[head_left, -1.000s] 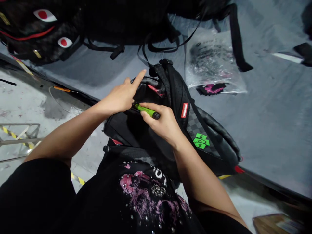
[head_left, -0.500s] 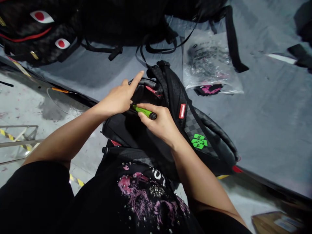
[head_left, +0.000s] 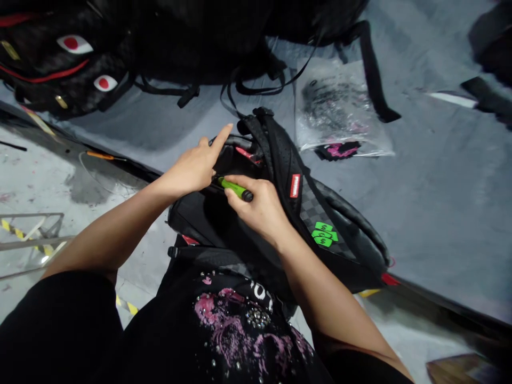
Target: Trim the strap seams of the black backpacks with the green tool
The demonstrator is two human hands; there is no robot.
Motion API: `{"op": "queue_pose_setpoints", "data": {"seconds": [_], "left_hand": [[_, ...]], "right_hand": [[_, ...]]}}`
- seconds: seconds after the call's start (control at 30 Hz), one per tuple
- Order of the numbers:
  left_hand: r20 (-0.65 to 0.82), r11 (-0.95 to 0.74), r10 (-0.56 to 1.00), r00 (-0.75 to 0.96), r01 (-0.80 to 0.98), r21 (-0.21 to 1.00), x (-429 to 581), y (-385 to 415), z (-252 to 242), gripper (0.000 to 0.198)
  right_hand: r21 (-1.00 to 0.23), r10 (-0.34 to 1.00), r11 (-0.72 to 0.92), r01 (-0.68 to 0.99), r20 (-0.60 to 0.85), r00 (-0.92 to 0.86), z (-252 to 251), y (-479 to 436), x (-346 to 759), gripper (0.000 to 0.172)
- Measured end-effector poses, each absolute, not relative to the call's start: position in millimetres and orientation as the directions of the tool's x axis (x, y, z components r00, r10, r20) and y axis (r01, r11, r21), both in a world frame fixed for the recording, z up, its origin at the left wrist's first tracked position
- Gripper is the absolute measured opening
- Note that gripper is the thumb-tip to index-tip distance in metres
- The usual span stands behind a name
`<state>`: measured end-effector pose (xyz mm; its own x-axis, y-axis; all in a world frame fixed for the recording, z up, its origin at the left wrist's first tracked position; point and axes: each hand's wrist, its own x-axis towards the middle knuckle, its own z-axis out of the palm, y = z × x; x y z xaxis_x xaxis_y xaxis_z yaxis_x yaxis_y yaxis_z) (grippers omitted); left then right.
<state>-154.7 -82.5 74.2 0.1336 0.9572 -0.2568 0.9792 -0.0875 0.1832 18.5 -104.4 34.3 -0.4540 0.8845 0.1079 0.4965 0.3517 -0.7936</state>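
Note:
A black backpack (head_left: 296, 154) with checkered panels, a red label and green banknote prints lies in front of me at the table's edge. My left hand (head_left: 196, 166) is on its opening, index finger stretched out, thumb and other fingers closed on the edge of the fabric. Held in my right hand (head_left: 258, 205) is a slim green pen-shaped tool (head_left: 236, 188) with a black butt end. Its tip points at the fabric beside my left thumb; the tip's exact shape is hidden. Red material shows inside the opening.
Dark bags with red-eye prints (head_left: 74, 44) lie along the far side of the grey table (head_left: 432, 213). A clear plastic bag (head_left: 340, 101) with dark and pink contents sits behind the backpack. A metal frame (head_left: 32, 229) stands on the floor at left; a cardboard box (head_left: 452, 369) is lower right.
The view has shifted slightly, so the table things sit a little lower. Both hands and the green tool keep nearly the same place on the backpack.

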Motion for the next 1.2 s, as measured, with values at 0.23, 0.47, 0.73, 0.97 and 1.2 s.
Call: {"op": "queue_pose_setpoints", "data": {"seconds": [0.23, 0.47, 0.73, 0.97, 1.2], "left_hand": [[-0.248, -0.109, 0.959, 0.139, 0.985, 0.131, -157.6, -81.6, 77.0, 0.092], [-0.254, -0.097, 0.959, 0.129, 0.986, 0.133, -159.0, -81.4, 70.7, 0.09], [-0.285, -0.014, 0.956, 0.068, 0.983, 0.185, -154.1, -80.4, 66.4, 0.091], [-0.291, 0.023, 0.956, 0.037, 0.98, 0.2, -147.8, -78.5, 68.1, 0.091], [-0.283, 0.027, 0.959, 0.032, 0.98, 0.2, -146.0, -81.7, 67.5, 0.092]], "right_hand": [[-0.899, 0.866, 0.337, 0.281, 0.179, -0.466, 81.7, -101.1, 50.7, 0.021], [-0.394, 0.957, 0.141, 0.908, 0.291, -0.022, 65.7, -30.0, 178.8, 0.034], [0.049, 0.981, 0.192, 0.98, -0.035, -0.19, -8.3, 67.8, 221.4, 0.033], [0.173, 0.945, 0.325, 0.93, -0.032, -0.325, -28.8, 70.6, 216.1, 0.03], [0.185, 0.94, 0.34, 0.922, -0.038, -0.339, -21.4, 62.6, 216.7, 0.023]]}}
